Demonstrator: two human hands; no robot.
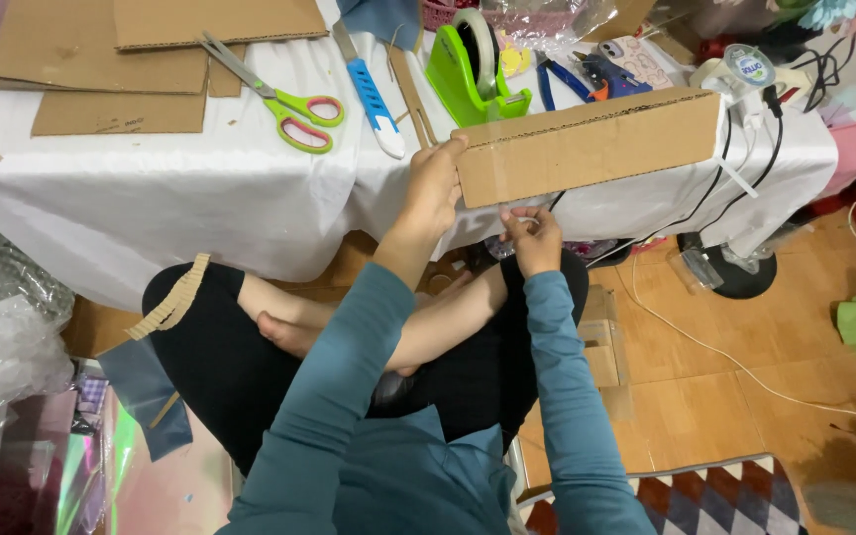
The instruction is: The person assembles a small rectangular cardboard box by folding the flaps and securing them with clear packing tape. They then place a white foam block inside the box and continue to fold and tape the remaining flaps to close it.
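The person sits cross-legged on the floor, both teal sleeves reaching forward. The right hand (533, 238) pinches narrowly at the lower edge of a long cardboard box (591, 147), apparently on a bit of clear tape, though I cannot tell exactly what sits between the fingertips. Just left of that grip, the left hand (435, 183) clasps the box's near end, fingers wrapped over the top corner, so the box hangs in the air against the front edge of the desk (151, 198) with its white cloth. Beyond the left grip, on the desk, stand a green tape dispenser (473, 74), a blue-handled utility knife (371, 94) and, further left, green-handled scissors (284, 99) beside flat cardboard sheets (91, 59). To the right of the box, black and white cables (745, 168) trail down off the desk. As I judge it, the far end of the box is unsupported; it could sag or twist, and a swing might snag those cables.
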